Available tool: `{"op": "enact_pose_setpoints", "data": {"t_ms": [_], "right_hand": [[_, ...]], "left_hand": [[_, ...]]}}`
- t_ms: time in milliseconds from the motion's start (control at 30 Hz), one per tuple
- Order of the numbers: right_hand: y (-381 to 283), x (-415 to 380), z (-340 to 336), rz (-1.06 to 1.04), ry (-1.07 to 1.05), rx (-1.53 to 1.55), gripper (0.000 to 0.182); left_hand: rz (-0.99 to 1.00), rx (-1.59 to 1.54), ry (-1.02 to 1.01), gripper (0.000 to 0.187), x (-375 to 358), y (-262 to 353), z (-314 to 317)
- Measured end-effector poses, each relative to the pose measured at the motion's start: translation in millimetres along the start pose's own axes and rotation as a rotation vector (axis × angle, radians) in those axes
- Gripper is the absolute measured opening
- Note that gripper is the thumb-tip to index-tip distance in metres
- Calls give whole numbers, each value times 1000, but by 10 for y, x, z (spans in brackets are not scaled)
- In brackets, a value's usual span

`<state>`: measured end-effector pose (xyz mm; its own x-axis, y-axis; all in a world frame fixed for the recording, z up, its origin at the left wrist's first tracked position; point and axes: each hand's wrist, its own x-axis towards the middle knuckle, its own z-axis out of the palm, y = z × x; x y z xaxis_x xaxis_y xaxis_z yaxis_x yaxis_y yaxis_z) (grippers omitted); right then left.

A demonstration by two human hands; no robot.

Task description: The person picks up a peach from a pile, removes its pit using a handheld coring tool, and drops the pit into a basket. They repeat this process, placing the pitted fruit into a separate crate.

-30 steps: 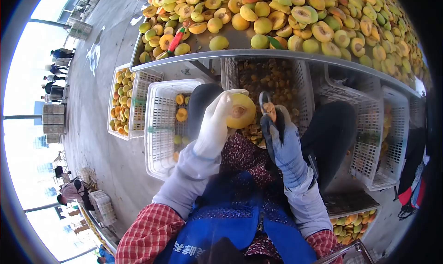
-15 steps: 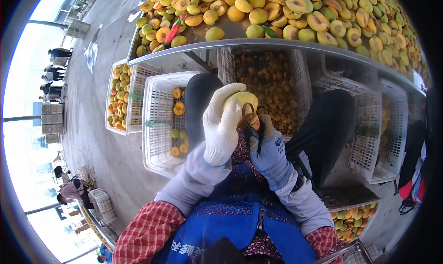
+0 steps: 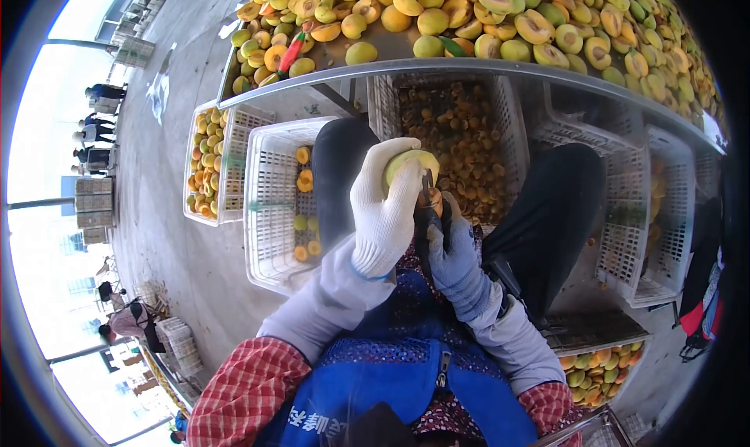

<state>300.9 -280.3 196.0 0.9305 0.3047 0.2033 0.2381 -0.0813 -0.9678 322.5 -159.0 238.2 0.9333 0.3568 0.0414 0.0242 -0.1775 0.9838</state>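
Note:
My left hand (image 3: pixel 384 205), in a white knit glove, is closed around a yellow-green fruit (image 3: pixel 412 166). Close beside it on the right, my right hand (image 3: pixel 455 248), in a grey-blue glove, grips a small pitting tool (image 3: pixel 426 183) with a dark metal end at the fruit's edge. A brown-orange piece (image 3: pixel 435 203) sits at the tool, next to my right fingers. Both hands are above my lap, over a crate (image 3: pixel 512 146) of many small brown-orange pieces.
Ahead, a metal table (image 3: pixel 344 75) bears many halved fruits and a red-handled tool (image 3: pixel 291 54). White crates (image 3: pixel 258 248) with fruit stand at the left, others (image 3: pixel 678 236) at the right. A fruit crate (image 3: pixel 598 373) lies lower right. People stand far left.
The fruit in my left hand has turned, and the tool's loop now appears edge-on. My right hand has shifted slightly down. The view has moved a little.

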Motion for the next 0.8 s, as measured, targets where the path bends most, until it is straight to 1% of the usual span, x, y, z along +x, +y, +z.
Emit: {"op": "enact_pose_setpoints", "data": {"t_ms": [33, 133, 233, 367, 467, 533, 600, 633, 700, 733, 800], "right_hand": [[-18, 2, 17, -26, 33, -18, 33], [-86, 40, -41, -29, 25, -10, 34], [-77, 26, -61, 18, -31, 5, 35], [-60, 3, -112, 90, -148, 32, 38], [85, -91, -20, 5, -77, 76, 41], [128, -129, 0, 10, -75, 138, 41], [139, -133, -9, 90, -99, 243, 40], [135, -141, -22, 171, -125, 317, 40], [132, -144, -23, 267, -122, 473, 39], [143, -163, -3, 285, -94, 555, 38], [226, -207, 28, 234, -82, 597, 39]], "left_hand": [[86, -19, 55, 28, -26, -20, 36], [-2, -65, 40, 29, -84, 52, 62], [-69, -141, 56, 20, -97, 98, 33], [-181, -77, -36, 17, -39, 130, -56], [-221, -79, -133, 17, 56, 122, -105], [-224, -37, -220, 21, 105, 170, -97], [-186, -9, -211, 20, 120, 153, -64], [-169, 5, -208, 19, 113, 139, -42], [-114, -7, -159, 18, 78, 32, 5], [-87, -13, -136, 18, 69, -33, 25], [-101, -31, -101, 15, 59, -61, 50]]}}
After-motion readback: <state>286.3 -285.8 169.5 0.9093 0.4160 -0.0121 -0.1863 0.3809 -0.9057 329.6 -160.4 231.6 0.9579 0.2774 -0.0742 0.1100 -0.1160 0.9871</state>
